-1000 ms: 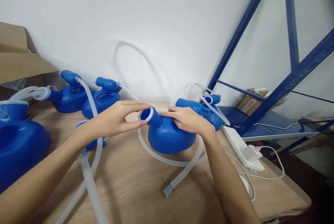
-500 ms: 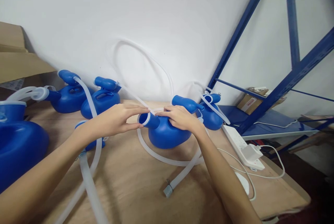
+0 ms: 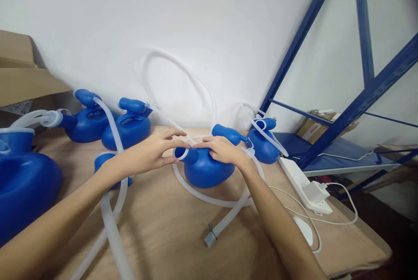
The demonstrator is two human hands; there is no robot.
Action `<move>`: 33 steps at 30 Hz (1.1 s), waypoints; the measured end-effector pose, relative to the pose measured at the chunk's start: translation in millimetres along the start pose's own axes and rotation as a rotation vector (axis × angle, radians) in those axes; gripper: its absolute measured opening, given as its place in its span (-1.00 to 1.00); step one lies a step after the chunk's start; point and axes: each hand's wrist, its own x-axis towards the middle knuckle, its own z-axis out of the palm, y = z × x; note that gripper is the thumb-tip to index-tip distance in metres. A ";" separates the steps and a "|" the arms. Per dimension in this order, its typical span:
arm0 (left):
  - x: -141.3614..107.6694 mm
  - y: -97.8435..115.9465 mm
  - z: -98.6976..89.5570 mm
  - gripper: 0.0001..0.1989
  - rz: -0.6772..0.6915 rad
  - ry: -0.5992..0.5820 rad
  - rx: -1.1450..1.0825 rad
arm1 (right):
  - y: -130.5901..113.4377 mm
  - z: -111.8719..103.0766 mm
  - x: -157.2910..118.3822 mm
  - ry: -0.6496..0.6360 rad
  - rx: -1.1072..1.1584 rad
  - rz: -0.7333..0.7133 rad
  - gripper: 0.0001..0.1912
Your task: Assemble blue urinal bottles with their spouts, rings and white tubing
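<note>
A blue plastic bottle (image 3: 209, 169) stands on the wooden table (image 3: 170, 236), its open mouth with a white rim facing left. My right hand (image 3: 224, 149) is wrapped over the top of this bottle, where its handle is mostly hidden. At the mouth, my left hand (image 3: 160, 151) has its thumb and fingers apart around the rim, holding nothing. Behind my right hand lies a blue cylindrical piece (image 3: 227, 133). A clear tube (image 3: 209, 200) curves around the bottle, and its grey end fitting (image 3: 210, 239) rests in front.
More blue bottles (image 3: 127, 129) with tubes line the wall at left, and a large one (image 3: 26, 193) sits nearest. Another bottle (image 3: 263, 145) stands right, beside a white power strip (image 3: 303, 186). A blue metal rack (image 3: 355, 92) and a cardboard box (image 3: 29, 79) flank the table.
The bottle has shifted slightly left under my right hand. My left thumb has moved down and the left fingers have spread at the rim.
</note>
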 end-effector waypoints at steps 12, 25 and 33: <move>6.7 2.5 19.7 -0.63 0.192 -0.030 0.001 | 14.6 18.0 2.1 -0.013 0.127 -0.029 -0.17; 3.2 -3.3 39.8 -0.54 0.287 0.015 0.107 | 20.6 25.9 4.7 0.049 0.267 -0.025 -0.10; 7.2 9.3 45.7 -0.54 0.104 0.051 0.051 | 27.3 35.0 3.8 0.052 0.242 0.026 -0.10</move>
